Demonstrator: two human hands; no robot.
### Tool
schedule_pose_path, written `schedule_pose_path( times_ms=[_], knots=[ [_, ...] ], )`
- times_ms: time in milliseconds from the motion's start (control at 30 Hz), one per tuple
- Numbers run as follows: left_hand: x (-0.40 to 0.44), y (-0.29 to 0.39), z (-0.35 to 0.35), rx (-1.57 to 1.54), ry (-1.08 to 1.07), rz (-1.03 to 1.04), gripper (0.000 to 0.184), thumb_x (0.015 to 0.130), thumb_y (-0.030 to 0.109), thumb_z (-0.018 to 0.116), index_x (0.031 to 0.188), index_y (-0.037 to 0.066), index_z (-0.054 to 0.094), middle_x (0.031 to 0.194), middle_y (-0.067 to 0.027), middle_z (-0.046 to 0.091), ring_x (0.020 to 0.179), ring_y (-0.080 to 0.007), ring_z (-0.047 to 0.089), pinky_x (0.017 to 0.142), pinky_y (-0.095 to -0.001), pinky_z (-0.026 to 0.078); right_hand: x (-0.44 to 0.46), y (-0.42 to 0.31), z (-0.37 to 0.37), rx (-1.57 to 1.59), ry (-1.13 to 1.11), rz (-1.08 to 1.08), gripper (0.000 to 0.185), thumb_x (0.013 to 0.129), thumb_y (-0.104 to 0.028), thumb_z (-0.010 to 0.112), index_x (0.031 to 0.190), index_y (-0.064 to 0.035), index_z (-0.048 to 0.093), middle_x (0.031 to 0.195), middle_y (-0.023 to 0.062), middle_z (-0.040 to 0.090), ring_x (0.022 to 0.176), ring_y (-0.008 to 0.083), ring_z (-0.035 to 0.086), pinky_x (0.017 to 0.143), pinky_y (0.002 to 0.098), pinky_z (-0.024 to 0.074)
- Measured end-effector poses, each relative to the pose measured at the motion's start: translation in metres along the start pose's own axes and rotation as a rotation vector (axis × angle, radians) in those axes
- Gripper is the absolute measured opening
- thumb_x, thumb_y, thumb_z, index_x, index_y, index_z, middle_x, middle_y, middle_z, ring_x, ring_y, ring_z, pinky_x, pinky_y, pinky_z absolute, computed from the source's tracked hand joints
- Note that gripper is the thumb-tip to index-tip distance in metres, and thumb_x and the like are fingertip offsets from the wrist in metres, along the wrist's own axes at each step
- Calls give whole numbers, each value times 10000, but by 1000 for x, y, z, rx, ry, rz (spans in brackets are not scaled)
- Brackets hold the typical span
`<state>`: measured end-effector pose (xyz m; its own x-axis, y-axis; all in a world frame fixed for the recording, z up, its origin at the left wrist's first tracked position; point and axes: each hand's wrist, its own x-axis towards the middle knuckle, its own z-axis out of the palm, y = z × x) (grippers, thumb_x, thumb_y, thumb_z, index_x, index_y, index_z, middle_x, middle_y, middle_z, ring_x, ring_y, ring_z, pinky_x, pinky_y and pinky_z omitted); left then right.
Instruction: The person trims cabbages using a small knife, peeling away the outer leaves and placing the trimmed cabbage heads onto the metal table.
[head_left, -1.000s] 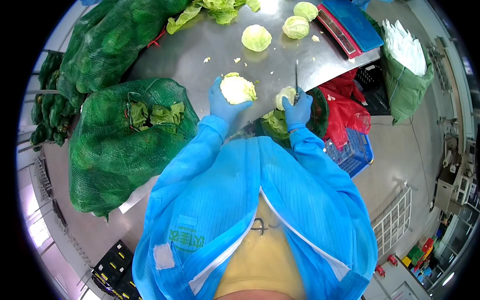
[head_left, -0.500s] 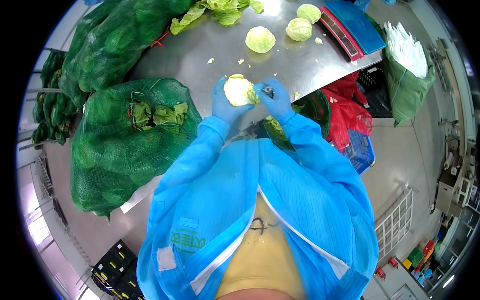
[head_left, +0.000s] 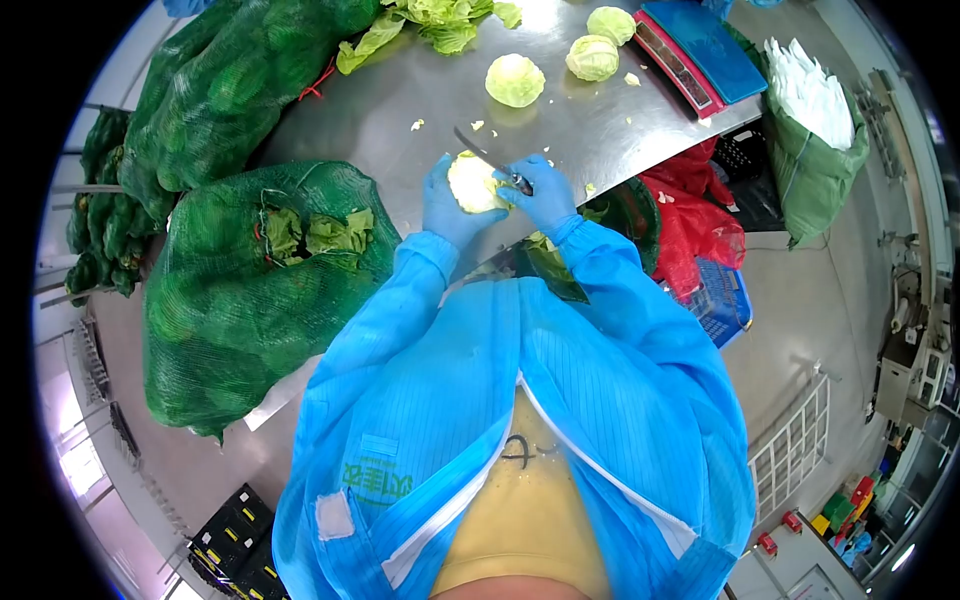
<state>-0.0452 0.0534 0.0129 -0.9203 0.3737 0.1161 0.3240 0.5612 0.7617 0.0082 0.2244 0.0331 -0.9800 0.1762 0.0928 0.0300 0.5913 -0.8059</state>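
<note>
In my left hand [head_left: 450, 208], gloved in blue, rests a pale cabbage [head_left: 472, 184], its cut, whitish side turned up. My right hand [head_left: 541, 194], also gloved, grips a knife [head_left: 479, 148] by its dark handle. The curved blade points up and left, over the far edge of the cabbage. The right fingers are close against the cabbage's right side; whether they press on it I cannot tell. Past my hands, a trimmed cabbage [head_left: 515, 80] sits on the steel table [head_left: 390, 135], with two more cabbages [head_left: 593, 58] farther right.
Green mesh sacks of cabbages [head_left: 250, 290] crowd the left side. Loose leaves [head_left: 447, 36] lie at the back. A red and blue scale [head_left: 705, 60] stands at the table's right. Beyond it are a red bag [head_left: 690, 215], a blue crate [head_left: 722, 300] and a green sack [head_left: 815, 180].
The right hand has turned the knife, so its blade now shows above the cabbage. The left hand keeps holding the cabbage in nearly the same place.
</note>
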Motion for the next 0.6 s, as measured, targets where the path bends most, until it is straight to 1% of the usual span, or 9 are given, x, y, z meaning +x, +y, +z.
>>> schedule_pose_path(
  times_ms=[67,200,300,367,400,467,500,567,600],
  knots=[
    [1,-4,0,-72,-8,8,1120,465,346,866,1329,-16,252,1266,-183,340,1174,-321,384,1018,-376,352,-1,1,1,-66,-1,-78,267,756,-239,687,954,-79,607,833,83,544,715,243,570,636,325,466],
    [-4,4,-4,-37,-21,-55,1116,472,336,865,1336,-4,245,1274,-186,330,1179,-324,382,1013,-375,363,-5,3,1,-24,19,-69,238,778,-240,666,928,-67,603,842,91,552,728,258,586,633,336,471],
    [-2,0,0,-42,8,-57,1121,474,342,862,1342,4,238,1287,-194,317,1188,-328,376,1009,-376,371,-16,7,2,4,130,-127,233,794,-242,658,919,-55,599,843,91,560,708,253,587,633,331,475],
    [-2,2,-1,-88,14,-89,1132,472,353,861,1346,3,232,1288,-201,315,1188,-335,377,1005,-380,376,-24,10,4,82,273,31,232,796,-236,668,890,-37,595,846,96,584,689,234,591,630,328,475],
    [-1,3,-2,-90,14,-91,1132,472,353,861,1346,3,232,1288,-201,315,1188,-335,377,1005,-380,376,-28,16,6,80,271,32,232,796,-236,668,890,-37,595,846,96,584,689,234,591,630,328,475],
    [0,4,-2,-51,11,-85,1142,469,362,861,1348,1,228,1287,-204,316,1184,-341,382,1000,-383,380,-35,32,12,202,460,100,203,789,-202,677,879,-36,603,783,83,604,669,182,583,619,309,467],
    [0,4,-2,-52,11,-84,1142,469,362,861,1348,1,228,1287,-204,316,1184,-341,382,1000,-383,380,-37,42,16,202,461,99,203,789,-202,677,879,-36,603,783,83,604,669,182,583,619,309,467],
    [1,5,-1,-27,5,-89,1144,468,366,863,1349,4,229,1287,-206,318,1179,-341,387,996,-384,383,-38,58,21,437,440,339,194,765,-166,689,881,-29,614,733,66,615,672,133,568,614,292,460],
    [1,5,-1,-27,4,-87,1144,468,366,863,1349,4,229,1287,-206,318,1179,-341,387,996,-384,383,-40,61,21,437,443,338,194,765,-166,689,881,-29,614,733,66,615,672,133,568,614,292,460]
  ],
)
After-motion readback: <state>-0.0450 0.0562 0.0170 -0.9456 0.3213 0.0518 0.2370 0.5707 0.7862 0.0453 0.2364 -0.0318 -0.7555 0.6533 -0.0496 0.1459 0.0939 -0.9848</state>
